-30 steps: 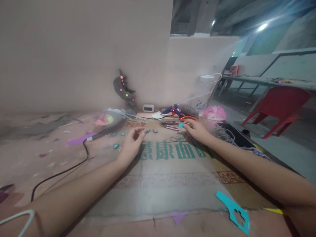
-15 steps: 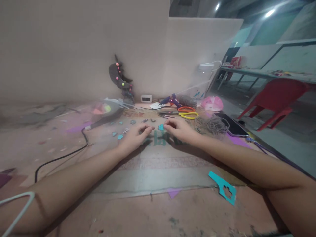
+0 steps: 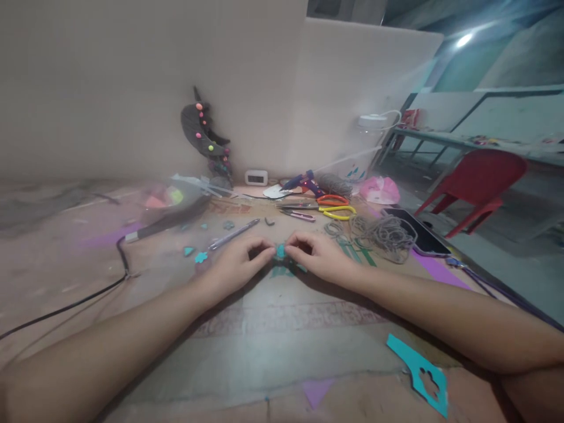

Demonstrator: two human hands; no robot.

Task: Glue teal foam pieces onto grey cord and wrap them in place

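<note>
Between the fingertips of both hands is a small teal flower cutout (image 3: 281, 251), held just above the work surface. My left hand (image 3: 241, 259) pinches its left edge with thumb and index finger. My right hand (image 3: 321, 256) grips the opposite edge in the same way. Beside the left hand lie another teal flower (image 3: 201, 257), a small teal piece (image 3: 189, 251) and a pen (image 3: 233, 234). A tangle of grey cord (image 3: 390, 235) rests to the right of my right hand.
Behind the hands lie orange-handled scissors (image 3: 332, 200), yellow-handled pliers (image 3: 341, 212) and a glue gun (image 3: 304, 182). A decorated dark crescent (image 3: 194, 126) leans on the wall near a small white clock (image 3: 256, 177). A phone (image 3: 418, 235) is at right, a teal offcut (image 3: 420, 376) in front.
My left hand has come over to the teal flower, which only my right hand held before; both hands now pinch it. The view has shifted, and the pen shows more fully.
</note>
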